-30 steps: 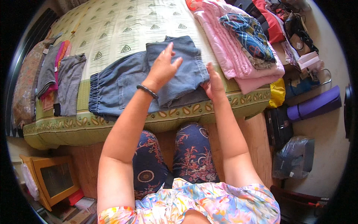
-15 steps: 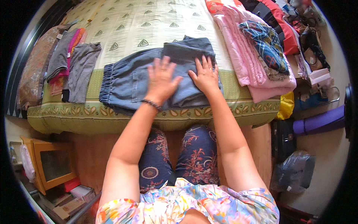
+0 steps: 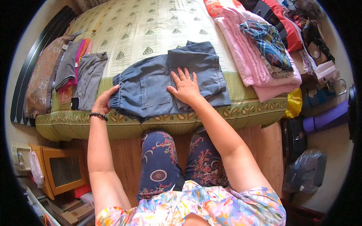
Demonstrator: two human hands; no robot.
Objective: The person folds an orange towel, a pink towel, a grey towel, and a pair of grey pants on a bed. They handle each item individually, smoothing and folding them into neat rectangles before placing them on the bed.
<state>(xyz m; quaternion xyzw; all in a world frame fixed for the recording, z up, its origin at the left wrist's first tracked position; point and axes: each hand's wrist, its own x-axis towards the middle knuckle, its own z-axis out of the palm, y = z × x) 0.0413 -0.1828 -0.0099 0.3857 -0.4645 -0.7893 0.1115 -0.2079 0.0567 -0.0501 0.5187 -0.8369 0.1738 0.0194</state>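
Observation:
A pair of blue denim trousers lies folded on the near edge of the bed, its legs turned back over themselves on the right. At its left end, my left hand has hold of the gathered elastic waistband, thumb side hidden partly by the cloth edge. My right hand rests flat on the folded leg part, fingers spread, just right of the patch pocket.
Left of the trousers lie a striped garment, a grey garment and a patterned pillow. On the right, a folded pink quilt carries blue plaid cloth. A wooden cabinet stands lower left.
My left hand has moved left from the middle of the trousers to the waistband. My right hand has slid left and slightly nearer, still flat on the cloth. The view has shifted a little.

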